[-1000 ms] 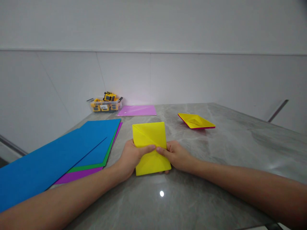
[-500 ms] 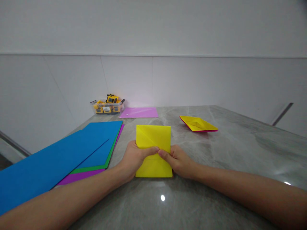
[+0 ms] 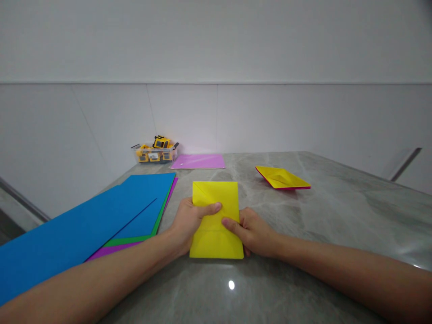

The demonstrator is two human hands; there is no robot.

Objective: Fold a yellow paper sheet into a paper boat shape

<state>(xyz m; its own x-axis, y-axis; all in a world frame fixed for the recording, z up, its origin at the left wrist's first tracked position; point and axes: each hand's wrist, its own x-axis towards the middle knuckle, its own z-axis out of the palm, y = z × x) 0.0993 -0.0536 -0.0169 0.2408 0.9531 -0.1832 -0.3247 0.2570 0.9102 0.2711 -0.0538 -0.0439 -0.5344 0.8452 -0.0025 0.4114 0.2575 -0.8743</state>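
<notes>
You hold one folded, rectangular yellow paper (image 3: 216, 243) between your two hands, in front of you over the near part of the desk; whether its lower edge touches the surface, you cannot tell. The fingers of your left hand (image 3: 187, 221) are clamped on its left side and those of your right hand (image 3: 255, 231) on its right, both thumbs on the near face, slightly apart. To your left lie at least two blue paper sheets (image 3: 111, 220), with one green sheet edge (image 3: 130, 241) and one purple sheet (image 3: 114, 250) showing underneath. Beyond, to the right, sits one folded yellow-and-red paper piece (image 3: 283, 178). Farther back are one flat pink rectangle (image 3: 200, 162) and one clear plastic tub (image 3: 155, 155) of several yellow-and-black toys (image 3: 162, 142) on the grey marbled desk (image 3: 337, 211).
</notes>
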